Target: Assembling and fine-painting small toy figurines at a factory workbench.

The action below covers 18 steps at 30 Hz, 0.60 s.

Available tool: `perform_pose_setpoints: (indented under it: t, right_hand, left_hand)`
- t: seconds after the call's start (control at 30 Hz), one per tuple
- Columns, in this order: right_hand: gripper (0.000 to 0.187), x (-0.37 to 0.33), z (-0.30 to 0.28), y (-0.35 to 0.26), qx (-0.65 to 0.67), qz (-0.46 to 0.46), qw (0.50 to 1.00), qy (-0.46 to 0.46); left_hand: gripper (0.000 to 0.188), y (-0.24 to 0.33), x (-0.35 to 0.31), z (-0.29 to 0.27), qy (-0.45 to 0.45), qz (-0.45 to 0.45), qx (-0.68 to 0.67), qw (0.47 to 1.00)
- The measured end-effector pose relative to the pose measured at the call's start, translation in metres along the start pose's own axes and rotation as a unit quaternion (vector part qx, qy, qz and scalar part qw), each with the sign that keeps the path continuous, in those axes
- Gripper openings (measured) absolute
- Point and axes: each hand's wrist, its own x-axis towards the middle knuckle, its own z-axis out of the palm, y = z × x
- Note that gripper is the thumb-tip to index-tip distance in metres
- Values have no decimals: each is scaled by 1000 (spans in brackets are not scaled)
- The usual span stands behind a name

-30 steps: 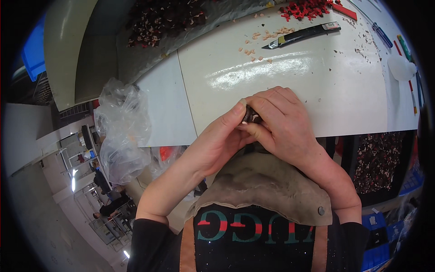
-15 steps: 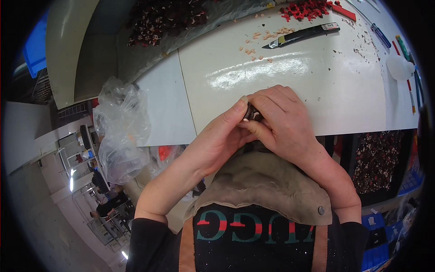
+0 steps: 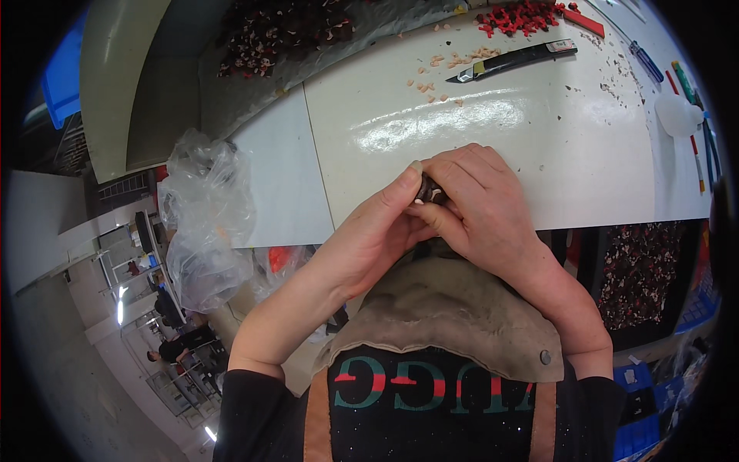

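Small dark piece (image 3: 428, 190) between both hands (image 3: 431, 215)

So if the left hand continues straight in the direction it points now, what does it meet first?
Probably the small dark part its fingers already pinch, then the right hand pressed against it.

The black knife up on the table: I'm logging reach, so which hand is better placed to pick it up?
Right, probably. The knife lies on the far right part of the table, beyond the right hand. The left hand sits further left. Both hands are pinching a small dark part.
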Motion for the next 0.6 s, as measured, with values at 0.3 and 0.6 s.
perform_pose_setpoints:
  t: [0.3,0.6]
  right_hand:
    - [28,0,2,1,-3,-2,1000,0]
    - [27,0,2,0,-1,1,1000,5]
  left_hand:
    - [41,1,1,-4,-16,0,8,1000]
    - [42,0,1,-3,-17,0,6,1000]
